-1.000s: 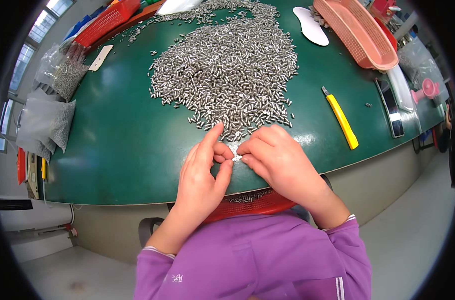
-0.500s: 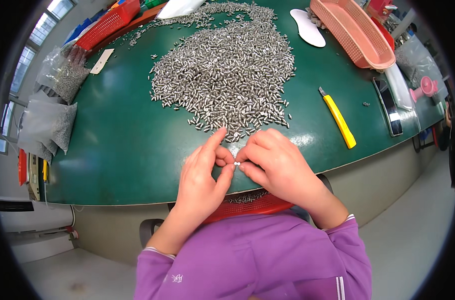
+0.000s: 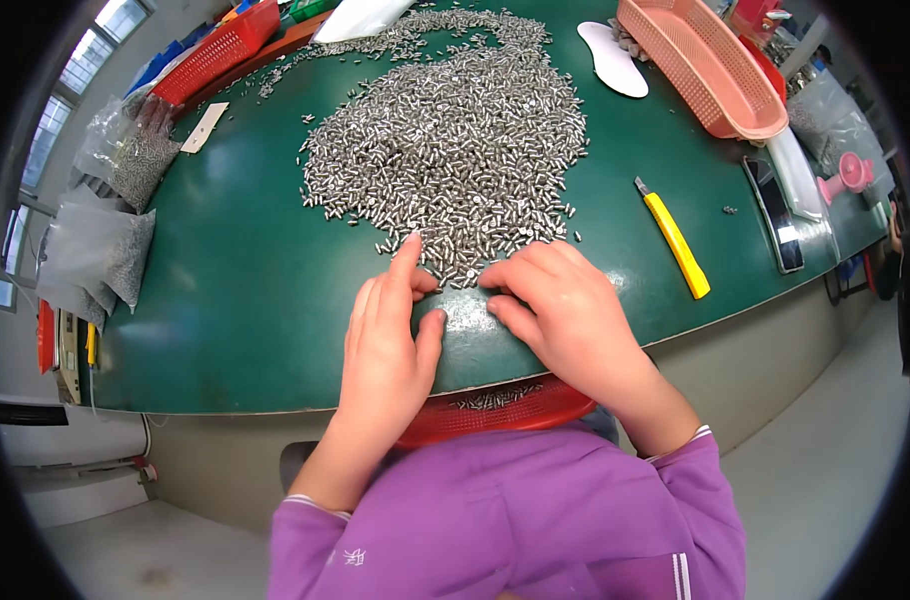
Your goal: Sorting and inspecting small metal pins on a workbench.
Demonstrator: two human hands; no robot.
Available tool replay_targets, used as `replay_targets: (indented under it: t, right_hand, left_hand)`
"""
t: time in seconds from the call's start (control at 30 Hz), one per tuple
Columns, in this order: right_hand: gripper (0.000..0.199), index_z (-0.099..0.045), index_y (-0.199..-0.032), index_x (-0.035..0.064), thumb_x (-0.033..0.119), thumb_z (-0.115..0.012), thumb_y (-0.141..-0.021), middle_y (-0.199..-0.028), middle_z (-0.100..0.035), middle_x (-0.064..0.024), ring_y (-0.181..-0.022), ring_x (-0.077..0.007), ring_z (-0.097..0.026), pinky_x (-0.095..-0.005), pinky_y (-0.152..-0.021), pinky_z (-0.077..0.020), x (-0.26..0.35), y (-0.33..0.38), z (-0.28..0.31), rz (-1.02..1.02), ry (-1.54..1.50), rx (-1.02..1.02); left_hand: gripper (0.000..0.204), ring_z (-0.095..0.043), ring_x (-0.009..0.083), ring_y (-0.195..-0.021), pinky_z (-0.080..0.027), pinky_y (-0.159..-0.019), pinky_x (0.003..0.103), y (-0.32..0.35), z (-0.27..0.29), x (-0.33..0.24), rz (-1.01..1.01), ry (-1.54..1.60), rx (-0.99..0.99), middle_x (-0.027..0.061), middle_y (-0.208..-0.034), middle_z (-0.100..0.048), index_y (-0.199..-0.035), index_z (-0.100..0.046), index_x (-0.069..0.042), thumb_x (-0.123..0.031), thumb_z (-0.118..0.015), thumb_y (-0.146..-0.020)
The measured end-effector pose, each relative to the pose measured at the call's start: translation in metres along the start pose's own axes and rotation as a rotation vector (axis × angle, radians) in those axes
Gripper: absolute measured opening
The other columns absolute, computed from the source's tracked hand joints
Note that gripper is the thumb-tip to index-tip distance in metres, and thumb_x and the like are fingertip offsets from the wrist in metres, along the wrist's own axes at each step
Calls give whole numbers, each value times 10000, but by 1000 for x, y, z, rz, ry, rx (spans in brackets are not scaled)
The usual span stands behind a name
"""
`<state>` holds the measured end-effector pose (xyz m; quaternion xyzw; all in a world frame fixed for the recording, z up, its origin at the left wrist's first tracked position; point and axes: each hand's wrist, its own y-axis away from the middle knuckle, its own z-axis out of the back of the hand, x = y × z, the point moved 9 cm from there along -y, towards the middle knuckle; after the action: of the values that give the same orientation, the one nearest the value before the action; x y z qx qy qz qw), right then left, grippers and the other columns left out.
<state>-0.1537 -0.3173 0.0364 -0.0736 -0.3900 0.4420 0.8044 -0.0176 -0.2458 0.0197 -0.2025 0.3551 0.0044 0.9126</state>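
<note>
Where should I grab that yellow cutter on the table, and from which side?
Probably best by the near half of the handle of the yellow cutter, the right hand coming from the near side and closing across its narrow width. The cutter is long and slim, lies flat, and its metal tip points away from the person.

Glossy dark-green tabletop [image 3: 215, 300], white light [image 3: 468, 318] glinting off its surface, bright paned windows [image 3: 87, 58] along the left, smooth pale-grey floor [image 3: 815, 480] below on both sides
</note>
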Motion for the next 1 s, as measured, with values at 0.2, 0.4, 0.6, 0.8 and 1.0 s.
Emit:
replay_targets:
  t: [0.2,0.4,0.6,0.8,1.0]
  right_hand:
    - [155,-664,-962,49,42,-737,-825,-904,-615,-98,-860,-328,-580,-437,-771,-491,3,-3,-15,53,0,24]
    - [131,-678,-936,53,23,-732,-820,-911,-619,-97,-883,-323,-589,-430,-789,-495,1,4,-12,19,-127,65]
    - [163,-682,-937,54,49,-765,-797,-926,-627,-91,-896,-318,-596,-425,-804,-501,-1,5,-10,-29,-122,43]
    - [173,-713,-942,73,72,-803,-794,-937,-644,-75,-922,-304,-623,-416,-818,-513,1,6,-12,-52,-90,63]
    - [155,-697,-911,61,65,-790,-786,-897,-639,-84,-879,-313,-609,-426,-794,-502,-1,6,-10,-46,-148,26]
  left_hand:
    - [673,-622,299,-928,-521,-847,427,-4,-14,2,22,71,50,113,-994,-636,-1487,-455,0,108,-650,-852]
    - [683,-629,178,-909,-526,-843,314,4,-15,-1,48,203,103,67,-998,-661,-1506,-474,-25,142,-643,-866]
    - [699,-640,184,-924,-521,-842,327,4,-11,-4,-1,106,77,61,-998,-672,-1512,-473,-40,130,-661,-861]
    - [701,-637,182,-919,-514,-839,327,5,-11,0,-4,136,57,49,-984,-682,-1512,-474,-48,112,-677,-859]
    - [691,-628,154,-900,-502,-818,302,6,-10,1,22,139,29,34,-966,-688,-1509,-467,-39,92,-689,-868]
